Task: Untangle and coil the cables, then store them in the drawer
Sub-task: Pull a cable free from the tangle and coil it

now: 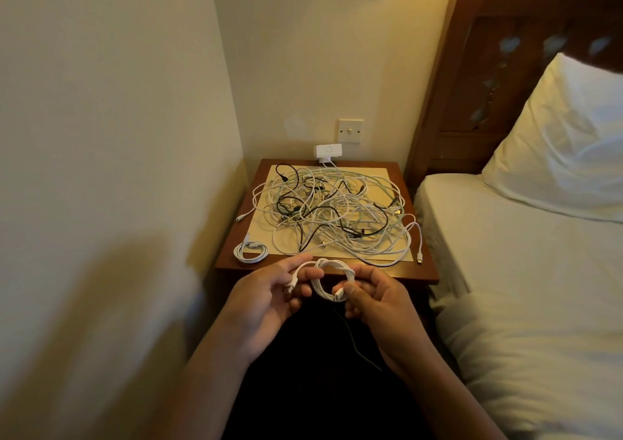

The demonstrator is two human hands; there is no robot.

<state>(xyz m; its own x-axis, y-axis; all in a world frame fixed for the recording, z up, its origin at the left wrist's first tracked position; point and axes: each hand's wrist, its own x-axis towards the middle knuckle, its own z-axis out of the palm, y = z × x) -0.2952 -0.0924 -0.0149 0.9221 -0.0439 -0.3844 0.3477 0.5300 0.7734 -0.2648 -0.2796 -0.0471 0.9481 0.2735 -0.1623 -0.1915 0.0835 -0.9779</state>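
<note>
Now coiling white cable (pixel 333 263) near nightstand (pixel 419 273), end pinched in left hand (pixel 269 293), loops gripped in curled right hand (pixel 376 298); next likely needs end tucked.

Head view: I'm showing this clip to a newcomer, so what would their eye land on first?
A big tangle of white and black cables sprawls across the bedside table. In front of it, the left hand and right hand hold a white cable wound into loops; one finished coil lies at the table's near left corner.
</note>
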